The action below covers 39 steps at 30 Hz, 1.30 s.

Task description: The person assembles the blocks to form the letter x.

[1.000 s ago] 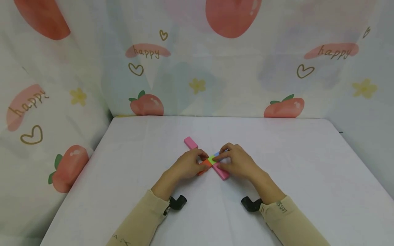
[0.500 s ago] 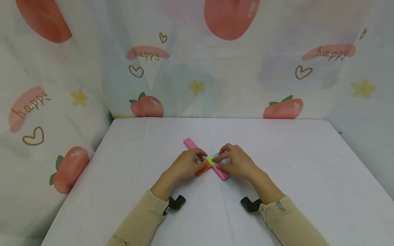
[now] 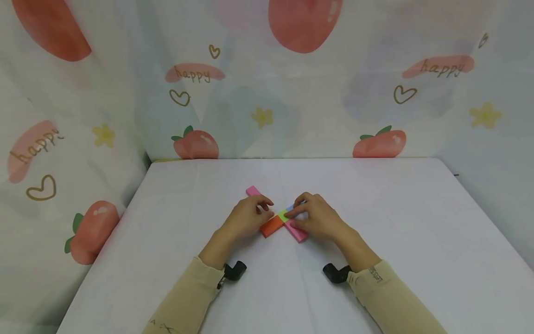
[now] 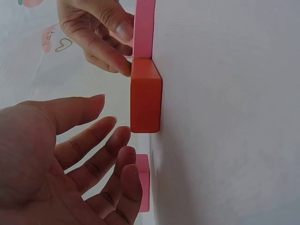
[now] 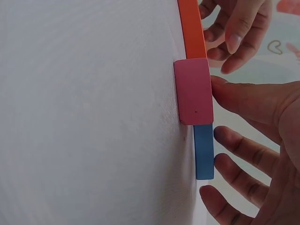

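Observation:
Several coloured blocks lie end to end on the white table: orange [image 3: 272, 226], green [image 3: 283, 215], blue [image 3: 290, 207] and pink [image 3: 297, 233], meeting around the green one. My right hand [image 3: 320, 215] rests on them, its thumb on the pink block [image 5: 194, 93] and other fingertips at the green and blue [image 5: 204, 152] ones. My left hand [image 3: 246, 217] is off the orange block [image 4: 146, 103], with loosely bent fingers and nothing held. Beyond it lies a second pink block [image 3: 252, 190], partly hidden by the left fingers.
A white cloth covers the table [image 3: 375, 195]. A patterned curtain [image 3: 317, 111] stands along the back and sides. Black wrist-worn pieces [image 3: 235, 271] jut out below both sleeves.
My left hand has let go of the orange block and shifted left and back, toward the separate pink block. The right hand stays on the joined blocks. The head view has turned slightly.

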Available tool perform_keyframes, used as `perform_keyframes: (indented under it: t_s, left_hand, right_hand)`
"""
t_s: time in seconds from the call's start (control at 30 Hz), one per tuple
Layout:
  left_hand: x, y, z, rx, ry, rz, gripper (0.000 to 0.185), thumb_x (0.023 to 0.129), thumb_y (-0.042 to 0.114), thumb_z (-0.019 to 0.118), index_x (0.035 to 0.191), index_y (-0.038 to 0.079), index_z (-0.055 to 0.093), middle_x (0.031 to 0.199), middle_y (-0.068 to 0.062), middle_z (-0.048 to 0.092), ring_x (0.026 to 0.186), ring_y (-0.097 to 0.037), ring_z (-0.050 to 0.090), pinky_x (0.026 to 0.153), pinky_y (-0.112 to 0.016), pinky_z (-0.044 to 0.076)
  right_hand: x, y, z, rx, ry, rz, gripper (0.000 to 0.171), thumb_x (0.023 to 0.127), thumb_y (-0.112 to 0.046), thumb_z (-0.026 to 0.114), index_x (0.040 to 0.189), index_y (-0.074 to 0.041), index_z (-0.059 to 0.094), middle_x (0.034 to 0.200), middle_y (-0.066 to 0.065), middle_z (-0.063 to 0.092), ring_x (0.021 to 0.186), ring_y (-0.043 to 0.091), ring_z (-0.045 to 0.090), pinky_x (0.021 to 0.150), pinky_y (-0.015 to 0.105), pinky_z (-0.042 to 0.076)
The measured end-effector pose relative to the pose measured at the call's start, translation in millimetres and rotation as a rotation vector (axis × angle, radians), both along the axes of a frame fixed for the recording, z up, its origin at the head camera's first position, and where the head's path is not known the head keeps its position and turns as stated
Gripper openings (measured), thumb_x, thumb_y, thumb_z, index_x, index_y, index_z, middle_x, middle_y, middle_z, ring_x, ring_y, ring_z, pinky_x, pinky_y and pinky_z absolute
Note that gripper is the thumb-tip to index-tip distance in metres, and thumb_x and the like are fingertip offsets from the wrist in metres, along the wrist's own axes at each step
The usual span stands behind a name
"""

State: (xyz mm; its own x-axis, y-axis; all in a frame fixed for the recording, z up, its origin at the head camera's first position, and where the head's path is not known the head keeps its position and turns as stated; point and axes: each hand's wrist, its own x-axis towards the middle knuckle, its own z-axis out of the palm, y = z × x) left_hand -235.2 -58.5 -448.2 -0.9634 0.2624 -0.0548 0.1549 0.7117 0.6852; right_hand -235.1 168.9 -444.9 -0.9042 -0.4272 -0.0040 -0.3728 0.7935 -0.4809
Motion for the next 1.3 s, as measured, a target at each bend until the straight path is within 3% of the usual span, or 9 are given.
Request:
perform_keyframes:
  t_s: [0.23,0.47,0.73,0.97,1.3]
  left_hand:
    - [-4.1,-6,-2.4,-0.006,0.034,0.032,0.027,0.091,0.031,0.065,0.117,0.021,0.066,0.101,0.008,0.062,0.096,-0.014,0.055,0.082,-0.033,0.048]
    - [-11.2,-17,-9.0,-0.018,0.147,0.089,0.023,0.094,0.027,0.063,0.114,0.017,0.068,0.099,0.003,0.061,0.094,-0.016,0.054,0.083,-0.033,0.047]
    - [-18.1,-25,-16.4,-0.001,0.140,0.161,0.025,0.095,0.023,0.060,0.118,0.019,0.066,0.113,0.001,0.056,0.104,-0.020,0.046,0.081,-0.034,0.045]
    - [-29.5,-28,-19.1,-0.005,0.147,0.145,0.030,0.093,0.020,0.060,0.123,0.020,0.064,0.125,-0.002,0.053,0.111,-0.023,0.046,0.093,-0.039,0.043]
    - [-48.5,-35,-23.8,0.030,0.156,0.117,0.029,0.091,0.023,0.066,0.120,0.019,0.068,0.119,-0.002,0.056,0.109,-0.020,0.051,0.095,-0.038,0.043]
  right_hand:
    - [-5.8,-5,-1.0,0.013,-0.011,0.004,0.020,0.083,-0.033,0.076,0.103,-0.033,0.076,0.120,-0.005,0.055,0.117,0.023,0.046,0.090,0.044,0.045]
    - [-9.5,-9,-5.1,0.027,-0.014,0.020,0.018,0.083,-0.033,0.076,0.101,-0.033,0.077,0.119,-0.005,0.055,0.115,0.023,0.046,0.089,0.042,0.045]
    - [-5.4,-10,-8.7,0.036,-0.046,0.016,0.020,0.083,-0.033,0.075,0.103,-0.034,0.076,0.121,-0.005,0.054,0.117,0.022,0.045,0.090,0.042,0.045]
    - [-1.0,-6,-6.1,0.023,-0.050,-0.004,0.021,0.083,-0.031,0.075,0.104,-0.034,0.076,0.121,-0.004,0.054,0.117,0.022,0.045,0.090,0.042,0.045]
    - [-4.1,-3,-0.4,0.004,-0.026,-0.010,0.022,0.083,-0.030,0.076,0.105,-0.035,0.076,0.122,-0.005,0.054,0.118,0.023,0.045,0.092,0.044,0.043]
